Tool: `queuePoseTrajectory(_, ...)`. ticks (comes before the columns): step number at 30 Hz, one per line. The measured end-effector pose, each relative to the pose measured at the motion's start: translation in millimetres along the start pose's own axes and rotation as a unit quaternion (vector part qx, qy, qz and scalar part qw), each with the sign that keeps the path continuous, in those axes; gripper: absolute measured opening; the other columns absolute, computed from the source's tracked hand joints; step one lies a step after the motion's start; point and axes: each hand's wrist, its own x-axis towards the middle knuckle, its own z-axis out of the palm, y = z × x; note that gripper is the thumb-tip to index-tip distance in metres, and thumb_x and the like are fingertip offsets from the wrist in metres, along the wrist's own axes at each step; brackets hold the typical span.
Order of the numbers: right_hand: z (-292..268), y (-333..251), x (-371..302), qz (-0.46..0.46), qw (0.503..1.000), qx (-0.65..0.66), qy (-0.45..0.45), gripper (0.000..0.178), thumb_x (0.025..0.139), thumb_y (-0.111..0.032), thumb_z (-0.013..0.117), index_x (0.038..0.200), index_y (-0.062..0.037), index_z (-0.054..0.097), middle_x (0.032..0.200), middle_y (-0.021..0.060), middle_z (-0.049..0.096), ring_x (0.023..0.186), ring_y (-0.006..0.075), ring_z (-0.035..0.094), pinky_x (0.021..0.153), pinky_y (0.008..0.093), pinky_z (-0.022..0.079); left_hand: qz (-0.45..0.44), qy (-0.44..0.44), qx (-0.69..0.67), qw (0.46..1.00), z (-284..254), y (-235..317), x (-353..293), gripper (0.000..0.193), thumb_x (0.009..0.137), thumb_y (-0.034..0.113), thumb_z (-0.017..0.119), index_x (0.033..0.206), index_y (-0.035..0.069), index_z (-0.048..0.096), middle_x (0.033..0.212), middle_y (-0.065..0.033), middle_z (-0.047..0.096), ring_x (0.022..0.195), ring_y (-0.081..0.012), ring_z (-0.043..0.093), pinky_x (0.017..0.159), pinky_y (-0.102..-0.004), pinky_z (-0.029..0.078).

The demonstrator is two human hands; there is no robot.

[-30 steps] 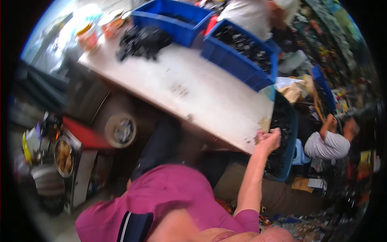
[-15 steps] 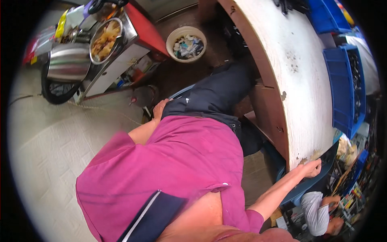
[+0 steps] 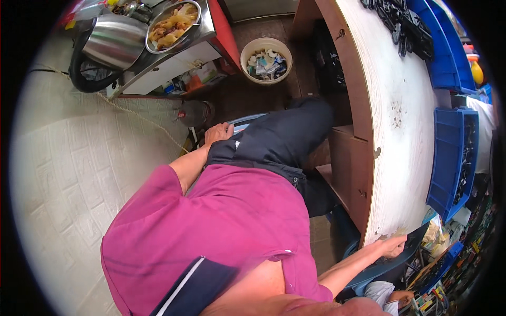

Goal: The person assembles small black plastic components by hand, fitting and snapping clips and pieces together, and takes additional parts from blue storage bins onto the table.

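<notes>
My left hand [image 3: 218, 135] rests at my left hip, on the edge of the light blue seat [image 3: 243, 125] beside my dark trousers [image 3: 274, 137]. Its fingers lie flat, and I see nothing held in them. My right hand [image 3: 393, 246] is closed at the near corner of the white worktable [image 3: 390, 174]. What it holds, if anything, is hidden. Just past its fingers is a dark, flat panel [image 3: 416, 241], over a blue-green chair [image 3: 377, 271].
Two blue bins [image 3: 444, 163] line the table's right side; black parts [image 3: 403, 29] lie by the far one. Ahead on the floor stands a waste bucket [image 3: 268, 45]. A steel kettle [image 3: 113, 42] and food bowl [image 3: 174, 26] top the left cabinet. Another person [image 3: 380, 292] is lower right.
The view has shifted, so the cabinet, table and bins sit differently in the picture. My left hand stays by the seat and my right hand stays closed at the table corner.
</notes>
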Motion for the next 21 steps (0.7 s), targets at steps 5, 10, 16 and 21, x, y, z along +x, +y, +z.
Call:
queuePoseTrajectory(5,5,9,10,-0.012,1.0,-0.017,-0.001,0.061,0.082,-0.053,0.058,0.101,0.0028,0.073,0.106,0.0225,0.069,0.099,0.0391,0.063,0.092,0.0456,0.046,-0.002,-0.023,-0.011,1.0,-6,1,0,0.043,0.095,0.043,0.046,0.101,0.009,0.07,0.097,-0.0191,0.069,0.094,-0.0396,0.066,0.085,-0.0488,0.05)
queuePoseTrajectory(10,2,3,4,-0.001,1.0,0.001,0.005,0.061,0.082,-0.054,0.06,0.094,0.0038,0.073,0.101,0.023,0.07,0.096,0.0396,0.063,0.089,0.0459,0.048,-0.007,-0.007,-0.02,1.0,6,-6,6,0.046,0.092,0.048,0.048,0.104,0.01,0.072,0.1,-0.0191,0.07,0.095,-0.0403,0.066,0.087,-0.0504,0.051)
queuePoseTrajectory(16,1,0,1,-0.008,1.0,0.011,0.003,0.063,0.083,-0.054,0.059,0.094,0.007,0.072,0.1,0.0261,0.069,0.094,0.0409,0.063,0.088,0.0459,0.048,-0.005,-0.013,-0.01,1.0,6,-7,6,0.045,0.092,0.047,0.048,0.099,0.009,0.072,0.097,-0.0205,0.07,0.095,-0.0409,0.066,0.086,-0.0505,0.051)
queuePoseTrajectory(21,1,2,4,-0.018,1.0,-0.017,0.01,0.065,0.084,-0.056,0.056,0.093,0.0063,0.072,0.097,0.0256,0.07,0.092,0.0407,0.064,0.087,0.0451,0.048,0.007,-0.004,-0.039,0.999,7,-10,5,0.044,0.093,0.046,0.048,0.097,0.01,0.073,0.095,-0.0217,0.069,0.093,-0.0412,0.066,0.085,-0.0499,0.051)
